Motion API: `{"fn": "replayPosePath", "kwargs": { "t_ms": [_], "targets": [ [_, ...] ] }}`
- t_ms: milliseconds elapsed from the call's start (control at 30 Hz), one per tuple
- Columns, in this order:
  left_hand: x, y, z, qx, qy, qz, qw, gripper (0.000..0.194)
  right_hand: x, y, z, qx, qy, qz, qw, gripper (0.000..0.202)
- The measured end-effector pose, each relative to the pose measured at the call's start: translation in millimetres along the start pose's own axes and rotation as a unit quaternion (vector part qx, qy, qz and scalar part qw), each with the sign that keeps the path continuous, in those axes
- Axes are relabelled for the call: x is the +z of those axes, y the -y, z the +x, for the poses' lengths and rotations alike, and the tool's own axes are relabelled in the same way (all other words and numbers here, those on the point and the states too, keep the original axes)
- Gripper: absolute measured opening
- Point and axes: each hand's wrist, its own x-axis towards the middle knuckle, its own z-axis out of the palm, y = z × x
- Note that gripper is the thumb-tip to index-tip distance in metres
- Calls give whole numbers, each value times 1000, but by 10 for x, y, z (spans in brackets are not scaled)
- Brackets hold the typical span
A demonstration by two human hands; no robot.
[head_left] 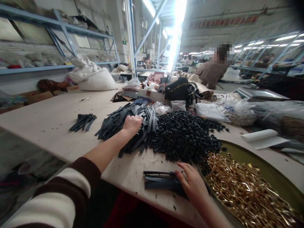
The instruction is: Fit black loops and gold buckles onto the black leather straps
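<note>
My left hand [133, 124] reaches into a heap of flat, dark leather-like straps [111, 122], fingers curled down among them. Its fingertips are hidden behind the knuckles, so how many straps it grips cannot be made out. Close to the table's front edge, my right hand [191, 179] lies over the end of a small stack of the same straps [159, 183]. Thumb and forefinger are apart and stretched out, touching the upper strap. Beside the heap spreads a large pile of small black rings or loops [182, 134].
A round olive tray [268, 171] of gold metal pieces [247, 190] stands at the right. A small strap bundle [83, 122] lies left. Behind are plastic bags [210, 111], a black bag [179, 90] and a white sack [97, 79]. Another person [212, 71] is farther back.
</note>
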Motion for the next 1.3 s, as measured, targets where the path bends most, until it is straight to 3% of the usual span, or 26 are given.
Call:
{"fn": "replayPosePath", "kwargs": {
  "t_ms": [100, 167, 267, 333, 367, 433, 500, 567, 600, 633, 767, 867, 967, 1100, 1300],
  "targets": [
    [-241, -226, -456, 56, -25, -41, 997, 28, -121, 159, -62, 7, -45, 80, 996, 32],
    [-370, -424, -894, 138, -45, -139, 980, 28, -164, 302, -105, 53, -22, 203, 978, 38],
    [-439, -717, -1603, 236, 0, -325, 916, 27, -183, 480, -177, 154, 33, 430, 889, 49],
    [-426, -839, -1989, 243, 68, -421, 871, 27, -197, 541, -236, 191, 40, 519, 832, 40],
    [-417, -868, -2133, 230, 112, -465, 847, 31, -205, 558, -269, 197, 42, 537, 819, 35],
    [-405, -877, -2306, 182, 202, -563, 781, 62, -215, 584, -343, 198, 57, 533, 821, 31],
    [-397, -868, -2340, 121, 277, -673, 675, 87, -193, 626, -421, 197, 84, 503, 838, 28],
    [-373, -894, -2278, 47, 327, -766, 552, 85, -135, 695, -489, 199, 109, 470, 853, 27],
    [-353, -926, -2229, 4, 337, -793, 507, 81, -98, 733, -513, 201, 124, 459, 856, 27],
    [-328, -967, -2177, -38, 341, -807, 481, 76, -62, 765, -525, 202, 140, 449, 859, 28],
    [-209, -1106, -2016, -146, 317, -804, 482, 44, -2, 712, -411, 180, 149, 385, 893, 40],
    [-123, -1093, -1955, -195, 314, -802, 468, 29, -66, 429, -159, 161, 76, 267, 947, 43],
    [-38, -1033, -1890, -222, 314, -806, 450, 23, -139, 109, 125, 110, 12, 82, 990, 30],
    [77, -994, -1763, -239, 319, -804, 441, 19, -146, -82, 406, 29, -16, -106, 994, 23],
    [210, -991, -1612, -281, 316, -792, 441, 16, -8, -49, 619, 5, 24, -171, 985, 24]
  ]
}}
